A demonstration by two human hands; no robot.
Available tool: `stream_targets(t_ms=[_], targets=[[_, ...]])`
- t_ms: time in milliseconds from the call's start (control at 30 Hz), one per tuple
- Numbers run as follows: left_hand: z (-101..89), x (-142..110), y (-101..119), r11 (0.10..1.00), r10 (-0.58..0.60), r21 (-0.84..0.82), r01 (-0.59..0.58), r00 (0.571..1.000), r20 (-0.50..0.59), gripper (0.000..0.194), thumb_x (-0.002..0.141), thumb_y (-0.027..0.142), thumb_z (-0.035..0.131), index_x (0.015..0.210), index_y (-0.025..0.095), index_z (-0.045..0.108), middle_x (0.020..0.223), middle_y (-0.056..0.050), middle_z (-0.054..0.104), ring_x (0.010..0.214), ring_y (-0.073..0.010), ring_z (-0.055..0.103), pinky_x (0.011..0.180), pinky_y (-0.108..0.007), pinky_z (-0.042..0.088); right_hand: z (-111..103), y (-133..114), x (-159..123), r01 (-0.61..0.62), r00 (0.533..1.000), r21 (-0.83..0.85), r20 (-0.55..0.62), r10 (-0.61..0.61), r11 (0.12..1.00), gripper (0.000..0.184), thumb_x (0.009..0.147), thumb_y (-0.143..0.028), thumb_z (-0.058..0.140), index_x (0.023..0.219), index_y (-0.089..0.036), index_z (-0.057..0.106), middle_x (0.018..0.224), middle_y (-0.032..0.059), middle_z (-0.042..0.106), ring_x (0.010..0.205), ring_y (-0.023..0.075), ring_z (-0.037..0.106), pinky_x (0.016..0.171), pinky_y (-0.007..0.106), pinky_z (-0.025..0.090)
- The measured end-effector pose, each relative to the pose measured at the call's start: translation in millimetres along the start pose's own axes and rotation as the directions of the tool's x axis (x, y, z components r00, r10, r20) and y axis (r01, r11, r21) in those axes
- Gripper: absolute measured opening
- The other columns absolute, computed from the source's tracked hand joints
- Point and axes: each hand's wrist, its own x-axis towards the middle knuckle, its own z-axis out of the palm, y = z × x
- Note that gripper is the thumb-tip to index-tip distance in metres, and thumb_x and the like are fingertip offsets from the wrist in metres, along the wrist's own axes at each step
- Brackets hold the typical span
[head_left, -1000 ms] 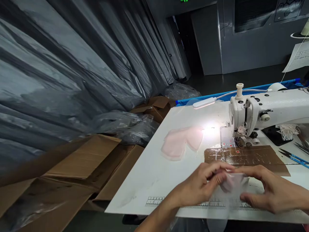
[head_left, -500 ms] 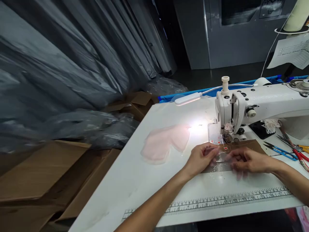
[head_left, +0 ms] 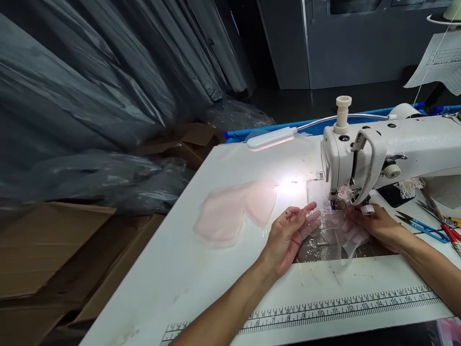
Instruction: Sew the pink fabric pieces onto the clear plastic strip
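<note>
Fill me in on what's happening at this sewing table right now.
A person sits at a white sewing machine, both hands close to the needle. The left hand lies open, fingers spread on a sheer fabric piece over a brown sheet. The right hand rests on the same piece just below the presser foot. A pale pink fabric piece lies apart to the left under the lamp's glare. Blue-handled snips lie to the right.

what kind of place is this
Likely a garment sewing workshop: an industrial sewing machine on a white table with a printed ruler, and thread snips nearby.
</note>
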Motion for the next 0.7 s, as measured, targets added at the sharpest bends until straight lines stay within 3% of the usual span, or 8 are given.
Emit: stream_targets(t_ms=[100,200,400,533,600,633,700], targets=[[0.9,0.2,-0.4,0.999,-0.012,-0.037,0.013,1.0,0.02,0.051,0.054,0.035,0.094,0.071,0.017,0.049,0.12,-0.011,0.069,0.109,-0.0278,0.069,0.099,-0.038,0.057,0.8,0.0,1.0,-0.07,0.998,0.108,-0.002,0.07,0.992,0.056,0.055,-0.067,0.084,0.072,-0.018,0.061,0.064,0.0045,0.067,0.055,0.0175,0.065,0.051,0.028,0.054],[1.1,0.1,-1.9,1.0,-0.009,-0.011,0.009,1.0,0.0,0.05,0.056,0.039,0.093,0.074,0.017,0.052,0.112,-0.01,0.071,0.109,-0.0276,0.068,0.1,-0.038,0.057,1.7,-0.3,0.9,-0.053,0.998,0.13,-0.038,0.058,0.99,0.053,0.055,-0.062,0.085,0.074,-0.019,0.062,0.062,0.0023,0.066,0.051,0.0148,0.061,0.048,0.026,0.05],[-0.9,2.5,-6.0,0.996,0.02,0.085,-0.016,0.999,-0.045,0.05,0.057,0.043,0.091,0.079,0.017,0.055,0.102,-0.008,0.073,0.098,-0.0226,0.072,0.095,-0.033,0.058,-1.2,1.0,-0.9,-0.027,0.997,-0.03,-0.073,0.025,0.999,0.047,0.063,-0.06,0.078,0.07,-0.021,0.053,0.052,-0.0021,0.059,0.036,0.0101,0.046,0.032,0.021,0.028],[-6.9,9.0,-5.3,0.944,0.109,0.31,-0.11,0.994,0.021,0.045,0.068,0.05,0.081,0.082,0.018,0.053,0.092,-0.007,0.073,0.085,-0.0198,0.072,0.087,-0.035,0.059,-9.7,0.3,-1.0,-0.046,0.999,-0.209,-0.023,0.042,0.977,0.031,0.075,-0.048,0.069,0.075,-0.019,0.056,0.065,0.001,0.064,0.047,0.0129,0.056,0.038,0.021,0.036],[-9.7,16.4,0.9,0.778,0.232,0.573,-0.258,0.965,0.119,0.034,0.08,0.049,0.069,0.084,0.019,0.053,0.084,-0.005,0.071,0.08,-0.0198,0.07,0.078,-0.036,0.059,-14.1,-0.1,-0.4,-0.017,1.0,-0.373,-0.028,0.007,0.928,0.022,0.081,-0.039,0.063,0.073,-0.018,0.056,0.068,0.0026,0.065,0.055,0.0145,0.059,0.045,0.023,0.04],[-10.3,21.7,5.5,0.61,0.31,0.711,-0.348,0.931,0.19,0.027,0.084,0.045,0.063,0.087,0.02,0.054,0.083,-0.004,0.069,0.079,-0.0201,0.069,0.074,-0.036,0.058,-15.7,0.2,0.1,0.015,0.998,-0.465,-0.042,-0.039,0.885,0.019,0.082,-0.035,0.06,0.073,-0.018,0.056,0.068,0.0027,0.064,0.056,0.0146,0.058,0.048,0.024,0.04],[-9.0,36.1,16.1,0.137,0.417,0.877,-0.461,0.83,0.371,0.014,0.089,0.033,0.053,0.092,0.02,0.057,0.085,-0.005,0.066,0.081,-0.0212,0.065,0.071,-0.035,0.053,-17.5,1.9,1.4,0.081,0.988,-0.613,-0.057,-0.146,0.786,0.017,0.084,-0.031,0.056,0.072,-0.019,0.057,0.065,0.002,0.062,0.054,0.0142,0.055,0.05,0.025,0.039]])
